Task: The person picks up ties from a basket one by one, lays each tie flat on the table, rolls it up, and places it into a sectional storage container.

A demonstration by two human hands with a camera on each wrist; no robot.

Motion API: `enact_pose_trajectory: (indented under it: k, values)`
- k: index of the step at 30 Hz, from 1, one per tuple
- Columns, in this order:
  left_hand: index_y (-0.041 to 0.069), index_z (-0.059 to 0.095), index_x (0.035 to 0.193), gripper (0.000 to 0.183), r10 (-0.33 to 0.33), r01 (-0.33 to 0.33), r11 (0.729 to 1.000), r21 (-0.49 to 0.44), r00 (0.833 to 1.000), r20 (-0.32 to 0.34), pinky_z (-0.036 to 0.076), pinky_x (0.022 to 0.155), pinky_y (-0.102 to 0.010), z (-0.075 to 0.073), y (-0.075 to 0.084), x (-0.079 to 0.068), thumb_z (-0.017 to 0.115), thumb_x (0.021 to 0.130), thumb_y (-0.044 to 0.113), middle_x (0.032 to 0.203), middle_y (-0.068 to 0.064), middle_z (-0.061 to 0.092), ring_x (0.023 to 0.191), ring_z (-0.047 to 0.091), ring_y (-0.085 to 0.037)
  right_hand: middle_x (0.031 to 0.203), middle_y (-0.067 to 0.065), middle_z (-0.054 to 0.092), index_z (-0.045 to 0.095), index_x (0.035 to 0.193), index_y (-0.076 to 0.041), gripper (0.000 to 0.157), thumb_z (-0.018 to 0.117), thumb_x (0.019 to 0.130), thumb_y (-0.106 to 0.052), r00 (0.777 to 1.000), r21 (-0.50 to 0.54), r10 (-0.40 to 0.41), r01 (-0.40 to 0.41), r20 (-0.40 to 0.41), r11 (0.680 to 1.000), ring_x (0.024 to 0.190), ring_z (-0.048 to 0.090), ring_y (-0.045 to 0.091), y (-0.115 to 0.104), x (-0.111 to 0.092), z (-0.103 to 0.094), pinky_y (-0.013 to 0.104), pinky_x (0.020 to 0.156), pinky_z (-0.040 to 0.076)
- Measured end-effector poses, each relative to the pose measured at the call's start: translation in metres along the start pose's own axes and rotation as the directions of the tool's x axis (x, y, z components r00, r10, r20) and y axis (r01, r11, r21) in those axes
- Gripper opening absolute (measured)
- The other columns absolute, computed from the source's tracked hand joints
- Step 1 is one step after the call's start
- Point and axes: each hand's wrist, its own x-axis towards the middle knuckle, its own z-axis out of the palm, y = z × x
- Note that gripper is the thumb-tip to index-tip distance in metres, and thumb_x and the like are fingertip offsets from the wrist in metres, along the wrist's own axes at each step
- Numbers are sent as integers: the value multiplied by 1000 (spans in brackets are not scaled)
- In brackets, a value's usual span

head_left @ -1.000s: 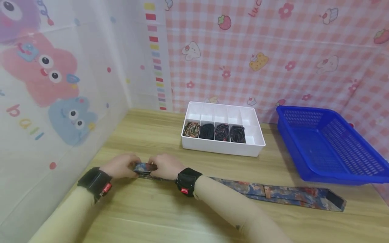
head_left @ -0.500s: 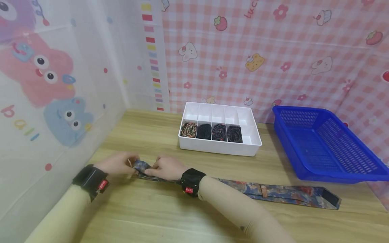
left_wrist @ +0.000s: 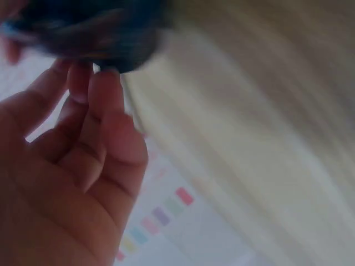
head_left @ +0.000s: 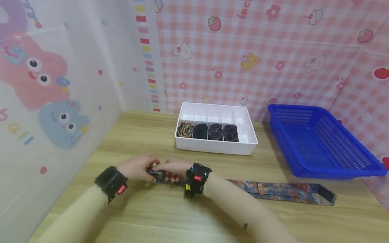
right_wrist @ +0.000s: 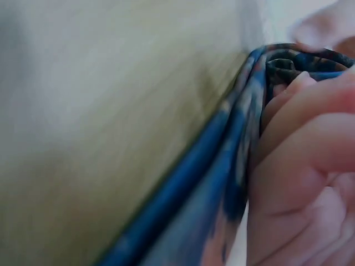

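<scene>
A blue floral necktie (head_left: 282, 193) lies lengthwise on the wooden table, its wide end at the right. Its left end is wound into a small roll (head_left: 157, 174) between both hands. My left hand (head_left: 138, 167) holds the outer left side of this roll with thumb and fingers; the left wrist view has the fingertips at the blurred roll (left_wrist: 94, 33). From the right, my right hand (head_left: 176, 168) grips the roll, thumb on top and fingers curled. Coiled layers of the tie (right_wrist: 283, 61) show beside the fingers in the right wrist view. The right forearm covers the tie's middle.
Behind the hands stands a white divided box (head_left: 212, 145); several rolled ties, one a dark roll (head_left: 200, 131), sit in its front compartments. A blue plastic basket (head_left: 288, 148) stands at the right. Patterned cloth walls (head_left: 194, 81) border the table.
The left hand has moved right, closer to the right hand, and the rolled end has shifted right with it. The right fingers now curl at the roll. The camera view has shifted slightly.
</scene>
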Motion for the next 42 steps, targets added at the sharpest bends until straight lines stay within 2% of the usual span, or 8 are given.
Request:
enact_pose_trajectory:
  k: [7, 11, 13, 19, 22, 24, 33, 42]
  values:
    - [13, 68, 95, 37, -54, 54, 998, 34, 998, 10, 42, 62, -27, 12, -14, -7, 85, 63, 20, 85, 3, 48, 72, 46, -11, 54, 2, 52, 63, 77, -7, 32, 68, 89, -36, 997, -182, -66, 57, -45, 982, 36, 43, 10, 0, -3, -1, 22, 34, 33]
    - [14, 68, 93, 32, -54, 54, 998, 12, 999, -9, 41, 60, -26, 9, -15, -10, 82, 64, 17, 85, 3, 49, 70, 46, -11, 57, 1, 53, 57, 84, -9, 28, 71, 87, -33, 979, -375, -159, 102, -124, 921, 35, 48, 11, 2, -1, 2, 23, 33, 38]
    - [13, 68, 93, 32, -62, 63, 998, 19, 998, -15, 42, 60, -26, 7, -15, -11, 82, 65, 19, 85, 3, 49, 71, 47, -11, 60, -2, 53, 54, 85, -11, 29, 73, 86, -33, 961, -495, -223, 117, -160, 861, 38, 49, 9, 1, -1, 3, 22, 35, 39]
    - [16, 65, 88, 26, -107, 107, 994, -3, 994, 12, 41, 58, -27, 6, -18, -11, 81, 68, 19, 73, 7, 54, 64, 48, -8, 62, -9, 45, 49, 69, -17, 34, 76, 82, -34, 898, -809, -408, 111, -168, 577, 56, 44, 7, -3, -3, 6, 20, 52, 32]
    - [18, 63, 85, 24, -110, 111, 994, -19, 994, 22, 41, 58, -27, 6, -19, -9, 81, 69, 19, 69, 9, 54, 63, 49, -8, 59, -11, 46, 50, 63, -19, 35, 74, 84, -35, 887, -861, -437, 102, -149, 499, 56, 45, 7, -5, -5, 6, 20, 52, 32]
    - [19, 63, 85, 24, -103, 103, 995, -15, 994, 22, 41, 58, -27, 6, -20, -8, 80, 69, 19, 70, 9, 55, 63, 49, -7, 57, -12, 47, 52, 61, -20, 35, 73, 85, -35, 887, -867, -440, 104, -141, 488, 55, 46, 7, -4, -5, 6, 20, 51, 33]
    - [9, 67, 110, 49, 13, -11, 997, 76, 1000, -17, 49, 77, -33, 20, -10, 4, 83, 66, 22, 101, 1, 61, 88, 57, -15, 59, -13, 48, 55, 63, -20, 30, 70, 86, -31, 906, -783, -408, 172, -112, 597, 55, 45, 5, 6, -2, -1, 18, 52, 34]
    - [14, 69, 97, 34, 66, -64, 996, 61, 997, -40, 46, 70, -28, 27, -5, 6, 82, 68, 25, 92, 6, 57, 81, 53, -10, 56, -12, 49, 56, 62, -19, 31, 71, 87, -29, 916, -749, -384, 170, -120, 640, 52, 45, 4, 2, -10, 4, 18, 50, 35]
